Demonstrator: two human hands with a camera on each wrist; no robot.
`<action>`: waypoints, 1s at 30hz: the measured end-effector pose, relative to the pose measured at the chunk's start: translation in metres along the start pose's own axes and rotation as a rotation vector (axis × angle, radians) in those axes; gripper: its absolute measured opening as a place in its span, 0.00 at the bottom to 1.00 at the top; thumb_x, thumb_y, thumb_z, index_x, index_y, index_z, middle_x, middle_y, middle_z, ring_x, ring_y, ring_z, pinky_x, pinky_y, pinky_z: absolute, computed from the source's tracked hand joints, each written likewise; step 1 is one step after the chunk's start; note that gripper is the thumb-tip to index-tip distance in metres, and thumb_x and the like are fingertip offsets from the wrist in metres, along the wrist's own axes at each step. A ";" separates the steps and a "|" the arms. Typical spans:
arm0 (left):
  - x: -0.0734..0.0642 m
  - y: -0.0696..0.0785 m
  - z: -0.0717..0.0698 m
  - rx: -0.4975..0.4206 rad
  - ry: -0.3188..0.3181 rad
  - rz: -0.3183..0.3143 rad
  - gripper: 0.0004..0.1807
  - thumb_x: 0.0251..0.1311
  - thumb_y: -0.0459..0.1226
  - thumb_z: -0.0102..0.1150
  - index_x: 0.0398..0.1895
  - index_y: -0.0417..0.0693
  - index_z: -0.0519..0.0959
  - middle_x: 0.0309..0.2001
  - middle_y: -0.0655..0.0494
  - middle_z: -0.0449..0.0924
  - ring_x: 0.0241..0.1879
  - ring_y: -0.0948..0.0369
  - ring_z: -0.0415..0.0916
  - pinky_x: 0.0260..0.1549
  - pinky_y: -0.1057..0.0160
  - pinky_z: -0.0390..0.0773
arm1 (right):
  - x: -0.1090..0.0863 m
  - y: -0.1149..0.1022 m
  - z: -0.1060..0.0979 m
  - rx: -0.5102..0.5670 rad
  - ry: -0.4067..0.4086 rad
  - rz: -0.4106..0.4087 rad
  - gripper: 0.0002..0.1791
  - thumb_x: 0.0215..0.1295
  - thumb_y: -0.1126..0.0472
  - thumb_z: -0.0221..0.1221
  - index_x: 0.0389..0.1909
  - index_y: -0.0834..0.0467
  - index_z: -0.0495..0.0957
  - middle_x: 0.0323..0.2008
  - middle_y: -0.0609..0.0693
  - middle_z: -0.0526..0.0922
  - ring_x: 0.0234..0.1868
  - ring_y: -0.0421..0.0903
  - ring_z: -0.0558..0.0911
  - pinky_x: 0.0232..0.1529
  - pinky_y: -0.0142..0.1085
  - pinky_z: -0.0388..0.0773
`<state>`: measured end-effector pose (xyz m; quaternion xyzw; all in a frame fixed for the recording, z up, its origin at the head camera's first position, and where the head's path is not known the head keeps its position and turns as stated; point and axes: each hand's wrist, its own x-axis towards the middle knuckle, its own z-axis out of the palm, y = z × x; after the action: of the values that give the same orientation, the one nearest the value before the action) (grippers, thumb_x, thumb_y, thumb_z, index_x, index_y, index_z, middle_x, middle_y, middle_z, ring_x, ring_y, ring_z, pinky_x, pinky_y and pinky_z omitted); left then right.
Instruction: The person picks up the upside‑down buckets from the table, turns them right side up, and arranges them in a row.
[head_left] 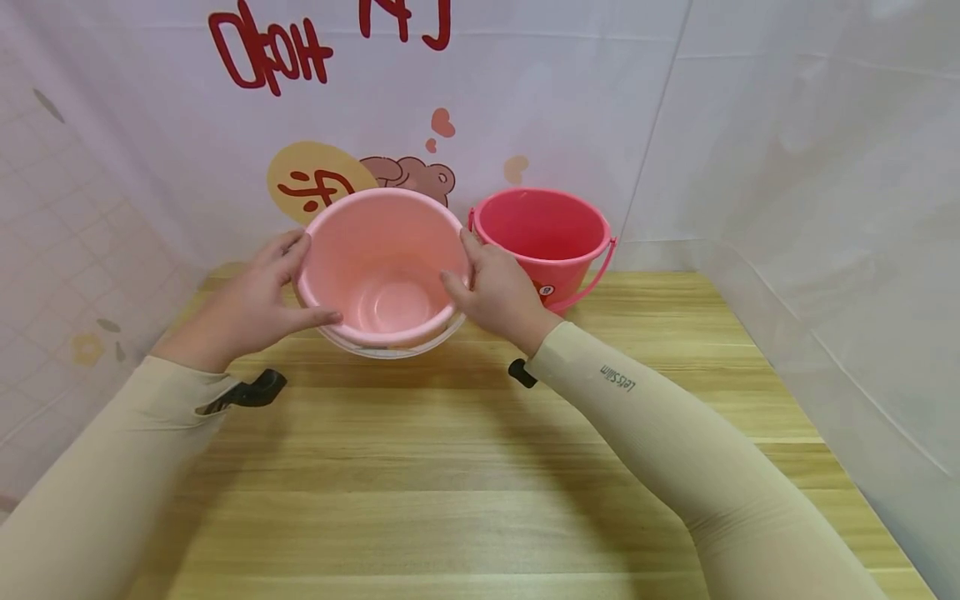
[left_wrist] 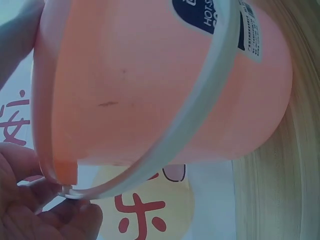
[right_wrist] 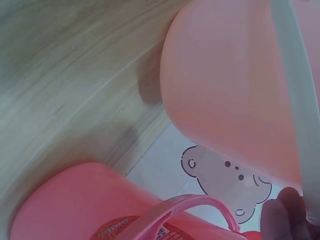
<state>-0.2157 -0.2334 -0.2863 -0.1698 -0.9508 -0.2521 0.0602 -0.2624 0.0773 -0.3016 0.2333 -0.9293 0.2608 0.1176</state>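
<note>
A light pink bucket (head_left: 397, 304) hangs between both hands, close over the table, its mouth tipped toward me. My left hand (head_left: 258, 308) grips the left side of the rim, thumb across the near edge; in the left wrist view its fingers are at the joint of the white handle (left_wrist: 197, 100). On the opposite side my right hand (head_left: 502, 292) grips the rim, its thumb over the inner wall. The handle hangs down below the near rim. Dark marks and a label (left_wrist: 252, 32) show on the bucket's outer wall.
A deeper pink bucket (head_left: 543, 225) stands upright at the back of the wooden table (head_left: 405, 500), just right of my right hand, its handle (head_left: 592, 287) lowered to the right. Printed white curtains (head_left: 547, 83) enclose the table at the back and both sides.
</note>
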 end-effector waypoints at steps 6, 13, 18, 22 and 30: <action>0.001 0.000 0.005 -0.014 -0.022 -0.005 0.65 0.36 0.65 0.66 0.72 0.64 0.33 0.74 0.63 0.27 0.72 0.45 0.38 0.55 0.30 0.56 | -0.004 0.000 0.004 0.009 -0.072 0.012 0.60 0.45 0.22 0.51 0.73 0.46 0.36 0.64 0.47 0.64 0.60 0.39 0.67 0.56 0.36 0.72; 0.002 0.001 0.011 -0.003 -0.010 -0.005 0.67 0.36 0.67 0.64 0.72 0.62 0.30 0.73 0.66 0.23 0.73 0.47 0.36 0.56 0.31 0.56 | -0.006 0.001 0.004 0.031 -0.137 0.022 0.74 0.30 0.16 0.53 0.72 0.47 0.26 0.73 0.40 0.42 0.70 0.39 0.53 0.60 0.38 0.69; 0.003 0.003 0.011 0.017 -0.014 -0.016 0.66 0.38 0.67 0.63 0.72 0.62 0.30 0.72 0.67 0.22 0.73 0.49 0.32 0.58 0.31 0.53 | -0.007 -0.001 0.004 0.085 -0.120 0.013 0.73 0.30 0.18 0.56 0.72 0.46 0.27 0.73 0.40 0.43 0.70 0.39 0.54 0.59 0.37 0.69; 0.003 0.002 0.010 0.011 -0.019 -0.029 0.64 0.40 0.66 0.63 0.72 0.62 0.31 0.72 0.69 0.22 0.73 0.50 0.31 0.58 0.31 0.51 | -0.008 -0.003 0.006 0.148 -0.091 0.001 0.72 0.31 0.20 0.58 0.72 0.43 0.29 0.72 0.40 0.46 0.67 0.39 0.58 0.57 0.36 0.71; 0.002 0.002 0.010 0.013 -0.019 -0.068 0.62 0.39 0.68 0.61 0.72 0.64 0.34 0.71 0.72 0.24 0.73 0.50 0.31 0.57 0.29 0.51 | -0.007 -0.002 0.008 0.159 -0.085 0.016 0.70 0.31 0.20 0.57 0.72 0.40 0.29 0.71 0.41 0.48 0.65 0.40 0.61 0.54 0.34 0.73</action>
<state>-0.2174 -0.2259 -0.2937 -0.1394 -0.9582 -0.2461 0.0438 -0.2559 0.0740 -0.3102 0.2452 -0.9117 0.3248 0.0572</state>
